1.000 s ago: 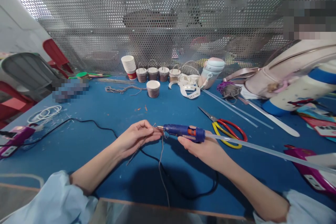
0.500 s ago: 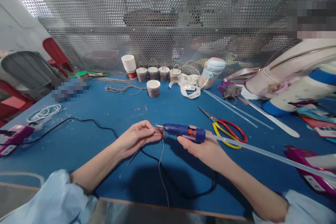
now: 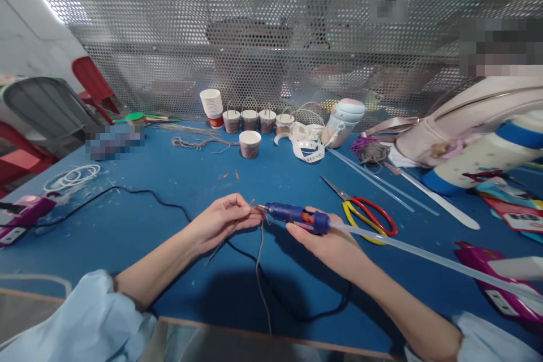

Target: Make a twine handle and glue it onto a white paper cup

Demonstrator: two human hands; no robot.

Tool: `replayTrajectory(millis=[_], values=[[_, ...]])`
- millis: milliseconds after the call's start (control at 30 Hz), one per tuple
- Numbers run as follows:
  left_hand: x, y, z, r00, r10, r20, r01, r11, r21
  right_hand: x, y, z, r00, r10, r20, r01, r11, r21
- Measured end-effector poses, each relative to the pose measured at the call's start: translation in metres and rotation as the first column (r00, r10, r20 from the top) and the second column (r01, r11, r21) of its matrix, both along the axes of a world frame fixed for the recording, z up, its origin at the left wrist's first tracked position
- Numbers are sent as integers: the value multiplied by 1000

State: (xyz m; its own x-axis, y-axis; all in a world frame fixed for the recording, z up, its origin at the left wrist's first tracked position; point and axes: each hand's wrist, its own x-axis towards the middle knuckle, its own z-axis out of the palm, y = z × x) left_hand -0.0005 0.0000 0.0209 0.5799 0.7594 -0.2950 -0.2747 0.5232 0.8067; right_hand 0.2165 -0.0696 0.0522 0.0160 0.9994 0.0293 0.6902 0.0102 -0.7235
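Observation:
My right hand (image 3: 335, 240) is wrapped round a blue glue gun (image 3: 292, 214), its metal nozzle pointing left. A long translucent glue stick (image 3: 407, 246) sticks out of the gun's back end toward the right. Thumb and fingers of my left hand (image 3: 224, 219) pinch a thin grey cord (image 3: 259, 271) close to the nozzle. One length of the cord hangs toward the table's front edge, and another end pokes out below the left palm. Whether the nozzle touches the cord is too small to tell. A black cable (image 3: 297, 314) runs on the table beneath both hands.
Scissors (image 3: 369, 215) with red and yellow handles lie right of the gun. Farther back stand a wrapped paper cup (image 3: 250, 145), several more cups, a stack of white cups (image 3: 211, 104) and a pale bottle (image 3: 344, 119). Purple power strips (image 3: 27, 218) sit at both sides.
Both hands keep nearly the same pose, with the gun's nozzle still beside the left fingertips. The camera view has shifted slightly.

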Motion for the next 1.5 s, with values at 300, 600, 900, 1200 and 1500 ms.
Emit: replayTrajectory(millis=[300,600,900,1200,1500], values=[[-1,1,-2,1000,-6,27,6,1000,6,1,-1,-4,998,16,-63,-20,998,-64],[0,1,-3,999,-17,31,16,1000,23,1,0,-6,996,9,-83,-13,999,-46],[1,0,-3,1000,7,8,-7,1000,24,5,1,-12,992,17,-123,-25,998,-63],[2,0,-5,1000,14,8,-14,1000,24,3,0,-7,993,40,-107,-45,998,-48],[2,1,-5,999,37,-1,-37,999,19,4,0,-8,998,24,-66,-23,1000,3]])
